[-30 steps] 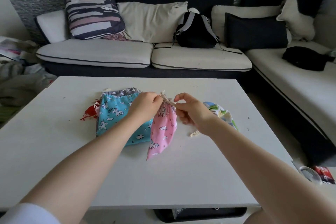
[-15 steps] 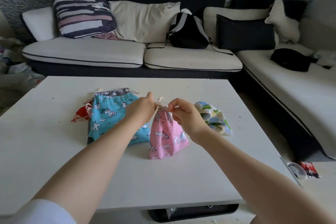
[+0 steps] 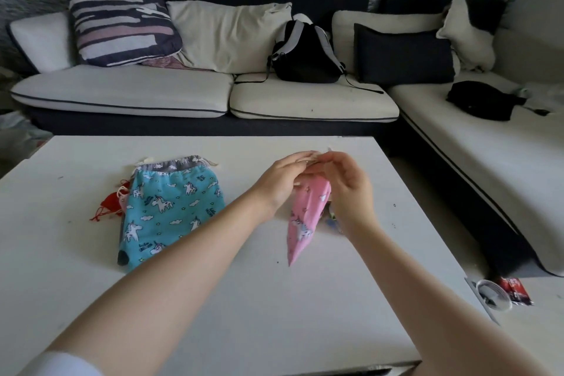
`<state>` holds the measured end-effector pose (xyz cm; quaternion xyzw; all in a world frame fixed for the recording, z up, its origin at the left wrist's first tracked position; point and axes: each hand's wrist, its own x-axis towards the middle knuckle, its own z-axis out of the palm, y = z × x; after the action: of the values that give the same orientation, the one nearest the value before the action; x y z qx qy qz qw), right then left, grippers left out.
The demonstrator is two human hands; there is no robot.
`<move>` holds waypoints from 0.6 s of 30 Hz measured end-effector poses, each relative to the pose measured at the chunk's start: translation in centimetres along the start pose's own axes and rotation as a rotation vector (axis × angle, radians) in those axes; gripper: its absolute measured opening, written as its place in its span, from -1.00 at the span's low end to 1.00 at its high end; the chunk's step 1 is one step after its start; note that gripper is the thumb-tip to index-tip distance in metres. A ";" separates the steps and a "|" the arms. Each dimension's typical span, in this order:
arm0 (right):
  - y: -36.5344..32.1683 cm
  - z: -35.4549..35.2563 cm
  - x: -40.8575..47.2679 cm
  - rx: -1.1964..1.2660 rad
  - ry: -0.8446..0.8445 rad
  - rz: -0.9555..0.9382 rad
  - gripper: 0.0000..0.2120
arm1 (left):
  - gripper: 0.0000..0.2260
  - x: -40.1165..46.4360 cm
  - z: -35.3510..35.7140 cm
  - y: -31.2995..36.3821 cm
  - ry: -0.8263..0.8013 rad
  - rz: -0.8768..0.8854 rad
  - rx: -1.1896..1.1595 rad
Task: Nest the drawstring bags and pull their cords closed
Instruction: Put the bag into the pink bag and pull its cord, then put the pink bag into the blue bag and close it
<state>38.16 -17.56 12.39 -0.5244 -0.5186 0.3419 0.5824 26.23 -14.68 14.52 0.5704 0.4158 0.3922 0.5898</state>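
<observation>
A corner sofa (image 3: 122, 94) fills the far side of the scene, with a striped cushion (image 3: 117, 6) at far left, a black backpack (image 3: 306, 53) near its middle and a black pouch (image 3: 482, 99) on the right section. The white worktop (image 3: 213, 299) occupies the near half.

The blue bag (image 3: 168, 210), printed with unicorns and topped by a grey band, lies flat on the left part of the worktop, its mouth pointing far. A red bag (image 3: 108, 210) protrudes from under its left edge; only a small part shows.

The pink bag (image 3: 306, 217) hangs right of centre, lifted by its top, with its lower corner down at the worktop. The left hand (image 3: 280, 183) grips the bag's top from the left, fingers curled round the fabric. The right hand (image 3: 348, 183) pinches the top from the right, fingertips meeting those of the left hand. The cord itself is largely hidden between the fingers.

A patterned bag (image 3: 331, 218) lies behind the right wrist, mostly covered. A wrapper (image 3: 514, 290) lies on the floor at near right.
</observation>
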 end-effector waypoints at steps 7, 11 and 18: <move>4.9 -0.4 2.6 -0.492 -0.133 -0.214 -0.60 | -0.74 3.6 -0.5 -2.4 -0.049 -0.114 0.105; 9.9 -0.5 3.7 -1.047 -0.366 -0.066 -0.39 | -0.67 4.9 -1.6 -4.9 -0.056 -0.273 0.361; 16.7 0.2 4.5 -1.366 -0.633 0.247 -0.46 | -0.57 5.7 -7.0 -9.6 -0.011 -0.382 0.683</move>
<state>41.41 -9.66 -2.60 -0.6996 -0.6944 0.1417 -0.0904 21.48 -7.34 4.62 0.6483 0.6180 0.1110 0.4307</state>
